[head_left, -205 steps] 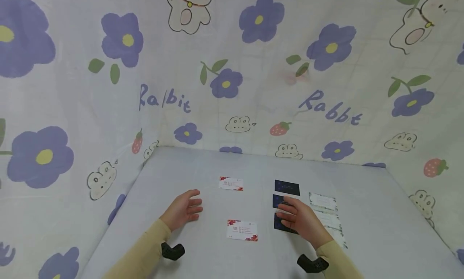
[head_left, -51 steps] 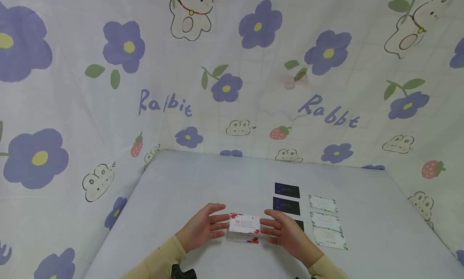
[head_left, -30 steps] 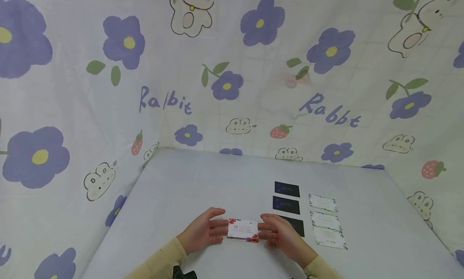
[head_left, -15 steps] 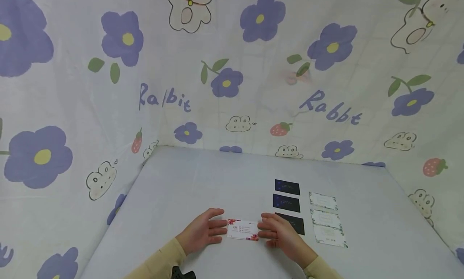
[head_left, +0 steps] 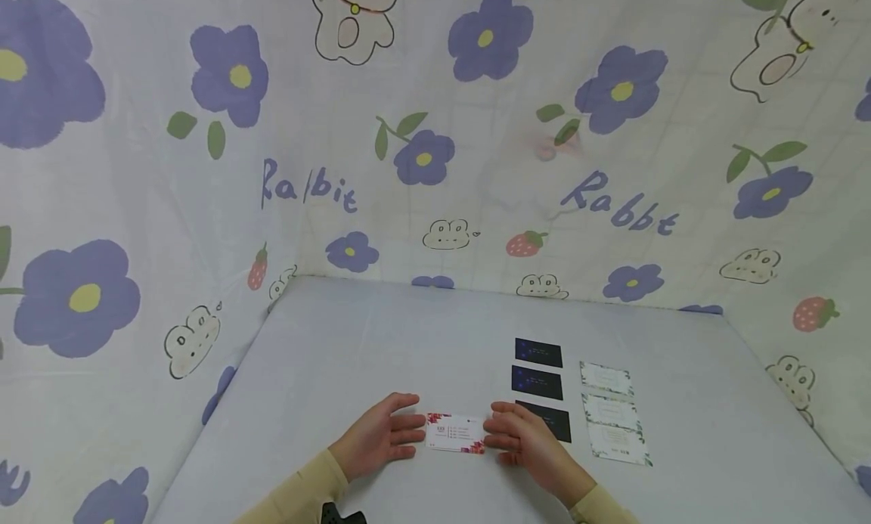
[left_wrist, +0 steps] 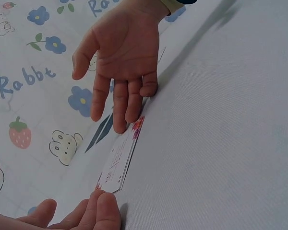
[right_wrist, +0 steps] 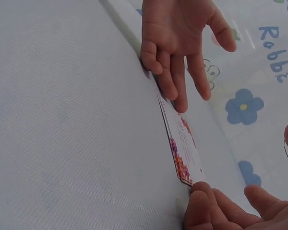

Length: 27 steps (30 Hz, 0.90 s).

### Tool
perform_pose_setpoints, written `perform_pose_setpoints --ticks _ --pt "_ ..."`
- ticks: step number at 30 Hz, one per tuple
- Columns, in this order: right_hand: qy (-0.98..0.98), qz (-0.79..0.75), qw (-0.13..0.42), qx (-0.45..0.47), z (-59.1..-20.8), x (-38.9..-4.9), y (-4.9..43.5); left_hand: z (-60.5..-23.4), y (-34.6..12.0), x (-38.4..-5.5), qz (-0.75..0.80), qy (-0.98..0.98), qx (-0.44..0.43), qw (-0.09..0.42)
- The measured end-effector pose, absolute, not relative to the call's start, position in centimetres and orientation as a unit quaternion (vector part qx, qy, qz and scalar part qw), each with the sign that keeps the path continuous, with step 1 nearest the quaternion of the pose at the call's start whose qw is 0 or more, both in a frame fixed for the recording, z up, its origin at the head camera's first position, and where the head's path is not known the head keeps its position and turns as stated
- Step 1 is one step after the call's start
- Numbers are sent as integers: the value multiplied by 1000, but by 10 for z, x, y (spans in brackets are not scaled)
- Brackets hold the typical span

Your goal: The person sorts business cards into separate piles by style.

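White business cards with red floral corners lie flat on the table in front of me, stacked one on another; both wrist views show the layered edges. My left hand is at their left end, its fingers fairly straight and the tips at the short edge. On the opposite end is my right hand, also with extended fingers close to the edge. In the left wrist view the stack lies between both sets of fingertips. Contact at each edge is hard to tell.
Several dark blue business cards form a column right of the stack, the nearest partly behind my right hand. Further right runs a column of white cards with green leaf borders. A patterned curtain rises behind the table.
The two red-flower cards lay apart at first. Later both hands held one above the other; it has come down onto it. Over the last half second the hands barely move.
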State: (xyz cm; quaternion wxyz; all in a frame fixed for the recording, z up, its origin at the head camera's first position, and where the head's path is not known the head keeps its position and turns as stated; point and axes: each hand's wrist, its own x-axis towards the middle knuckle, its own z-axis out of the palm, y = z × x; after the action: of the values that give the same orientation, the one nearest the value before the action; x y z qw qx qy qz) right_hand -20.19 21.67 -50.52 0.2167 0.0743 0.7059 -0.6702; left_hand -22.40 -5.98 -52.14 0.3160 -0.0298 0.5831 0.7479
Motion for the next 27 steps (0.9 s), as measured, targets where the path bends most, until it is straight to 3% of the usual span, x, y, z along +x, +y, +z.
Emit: perform_pose_setpoints --ticks 11,27 --pt "704 -677 189 101 -497 -187 229 -516 -57 -225 749 579 -14 322" --pt "727 -646 148 177 -464 -150 325 -502 -73 -238 761 573 3 304"
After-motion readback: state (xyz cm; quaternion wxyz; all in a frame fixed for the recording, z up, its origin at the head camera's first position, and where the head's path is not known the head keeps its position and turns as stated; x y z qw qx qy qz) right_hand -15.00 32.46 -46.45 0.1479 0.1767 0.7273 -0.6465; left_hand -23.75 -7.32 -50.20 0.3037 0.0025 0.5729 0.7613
